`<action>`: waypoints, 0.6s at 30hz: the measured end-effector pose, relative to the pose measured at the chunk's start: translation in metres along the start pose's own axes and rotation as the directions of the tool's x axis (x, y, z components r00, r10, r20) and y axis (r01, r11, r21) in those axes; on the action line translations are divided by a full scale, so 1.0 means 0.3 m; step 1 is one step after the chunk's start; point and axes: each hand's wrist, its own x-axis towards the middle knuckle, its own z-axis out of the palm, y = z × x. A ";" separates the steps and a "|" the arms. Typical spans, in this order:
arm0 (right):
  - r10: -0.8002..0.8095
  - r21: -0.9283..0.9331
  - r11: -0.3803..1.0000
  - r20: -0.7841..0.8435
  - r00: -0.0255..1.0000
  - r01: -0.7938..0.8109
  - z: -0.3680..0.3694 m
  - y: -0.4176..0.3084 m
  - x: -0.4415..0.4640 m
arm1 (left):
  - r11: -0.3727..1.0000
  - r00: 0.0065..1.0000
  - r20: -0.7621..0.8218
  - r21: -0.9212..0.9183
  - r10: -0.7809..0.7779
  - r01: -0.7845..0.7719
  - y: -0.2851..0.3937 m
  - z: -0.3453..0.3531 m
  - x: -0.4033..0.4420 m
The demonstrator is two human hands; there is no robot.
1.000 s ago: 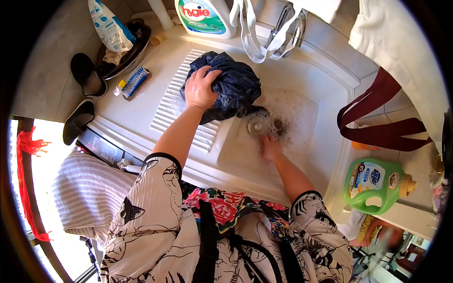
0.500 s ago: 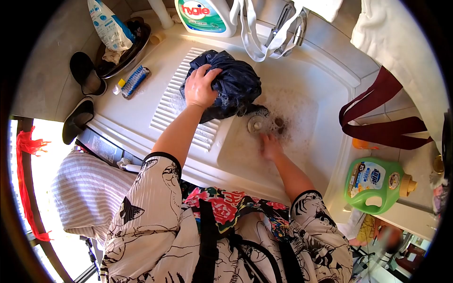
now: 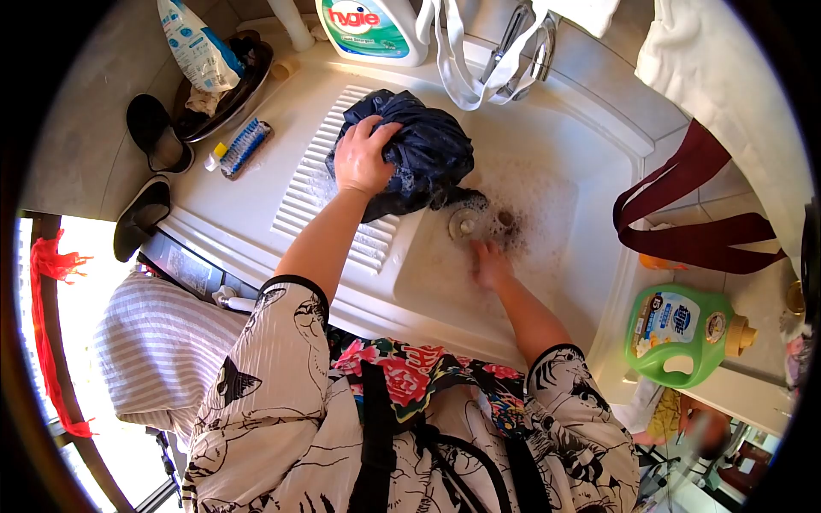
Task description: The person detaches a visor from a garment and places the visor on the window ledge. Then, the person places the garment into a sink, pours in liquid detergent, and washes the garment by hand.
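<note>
A wet, dark navy bundle of cloth (image 3: 428,145) lies heaped over the ribbed washboard (image 3: 299,201) and the edge of the sink basin. My left hand (image 3: 364,158) grips the bundle from its left side, fingers curled over the folds. Down in the basin (image 3: 445,286), my right hand (image 3: 490,265) reaches into shallow sudsy water with its fingers stretched out, holding nothing visible. Just beyond those fingertips is the round metal drain (image 3: 464,224). Dark specks and foam float to the right of the drain. A strip of the dark cloth trails toward it.
A scrub brush (image 3: 245,148) rests on the left counter. Behind stand a white detergent bottle (image 3: 372,34) and a faucet (image 3: 534,60) partly covered by hanging white straps (image 3: 457,73). At right are a maroon strap (image 3: 684,239) and a green detergent bottle (image 3: 680,338). Black shoes (image 3: 144,214) lean far left.
The foam around the drain has shifted and thinned slightly. Both hands and the dark cloth stay almost where they were.
</note>
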 end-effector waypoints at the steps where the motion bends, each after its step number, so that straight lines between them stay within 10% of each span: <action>1: 0.000 0.000 1.000 0.000 1.000 0.000 -0.002 -0.002 -0.001 | 1.000 1.000 0.004 0.002 -0.004 0.004 0.001 -0.001 0.000; 18: -0.009 -0.001 1.000 -0.035 0.999 0.009 -0.007 -0.003 -0.006 | 1.000 1.000 0.001 0.004 -0.001 0.001 -0.006 0.008 -0.002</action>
